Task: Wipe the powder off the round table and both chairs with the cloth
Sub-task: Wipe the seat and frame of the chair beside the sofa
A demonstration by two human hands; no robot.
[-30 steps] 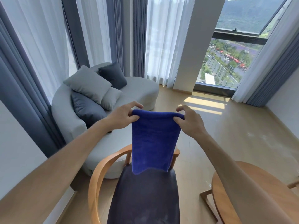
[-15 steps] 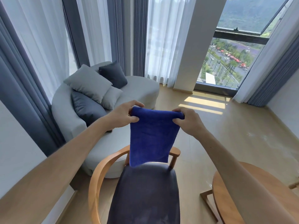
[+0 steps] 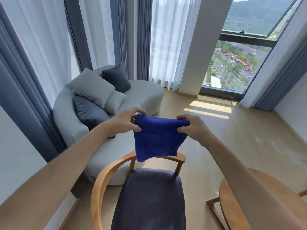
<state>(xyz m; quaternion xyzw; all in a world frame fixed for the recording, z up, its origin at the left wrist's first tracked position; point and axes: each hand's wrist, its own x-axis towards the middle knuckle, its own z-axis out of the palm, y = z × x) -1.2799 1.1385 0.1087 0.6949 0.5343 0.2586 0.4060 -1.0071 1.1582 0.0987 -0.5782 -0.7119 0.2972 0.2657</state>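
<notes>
Head view shows the blue cloth (image 3: 157, 138) held up in the air at arm's length, hanging in a folded sheet above the curved back rail of the wooden chair (image 3: 149, 196); its lowest corner hangs in front of that rail, though whether it touches cannot be told. The left hand (image 3: 126, 121) pinches the cloth's upper left corner between thumb and fingers, and the right hand (image 3: 191, 127) is closed on the upper right corner in the same way, the top edge stretched between them. Below, the chair's dark seat carries a faint pale haze toward its front, likely powder not yet wiped. The edge of the round table (image 3: 232, 205) shows at lower right, mostly hidden by the right forearm. Behind the chair stands a grey sofa (image 3: 141, 95) with cushions, near the curtains. The risk, as I judge it, is that shaking or refolding the cloth here drops trapped powder back onto the seat, or that a loose pinch lets one corner slip and the cloth falls to the floor.
</notes>
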